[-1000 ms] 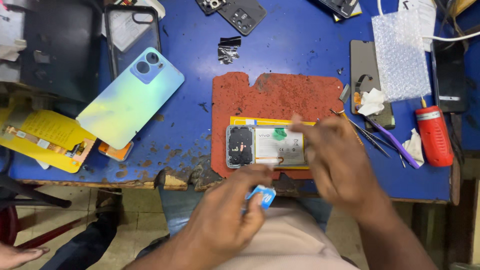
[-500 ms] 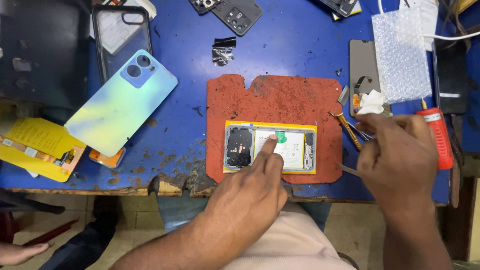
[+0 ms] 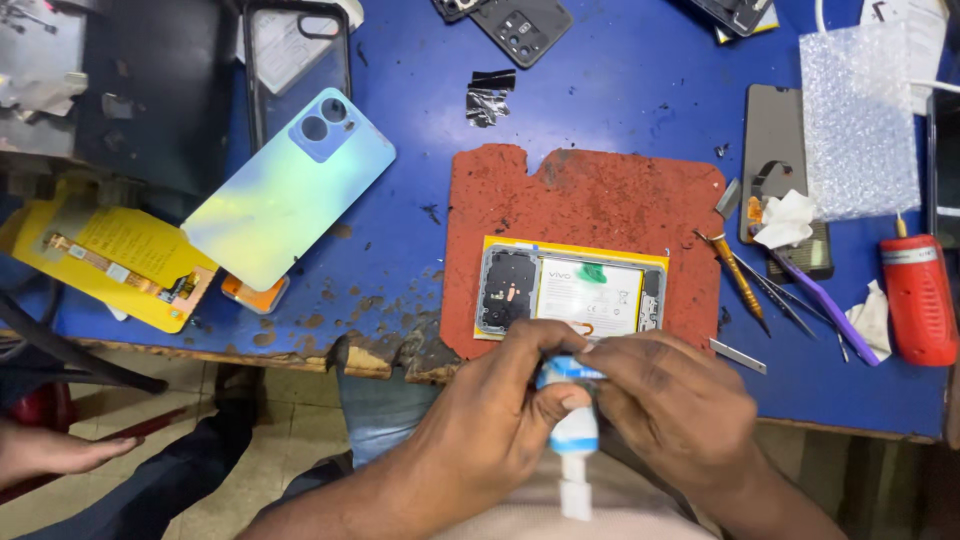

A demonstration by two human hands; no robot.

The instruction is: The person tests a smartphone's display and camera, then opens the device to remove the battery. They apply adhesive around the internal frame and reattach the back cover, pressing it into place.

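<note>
The left hand [image 3: 500,425] and the right hand [image 3: 675,410] meet at the near edge of the table [image 3: 620,90], both closed on one small blue-and-white tube [image 3: 572,432]. The left fingers wrap its body; the right fingertips pinch its upper end, while its white tip points down toward the lap.

Seen from the head camera, the tube sits just in front of one opened phone [image 3: 572,292], which lies back-off on a yellow sheet atop one worn red mat [image 3: 585,215].

A hard squeeze could likely spill the tube's contents onto clothing, since the tip hangs off the table. A sideways elbow might knock the red bottle [image 3: 918,300].

Also visible: one pale blue-green back cover [image 3: 290,190], one bubble-wrap piece [image 3: 858,125] and one purple-handled tool [image 3: 825,305].
</note>
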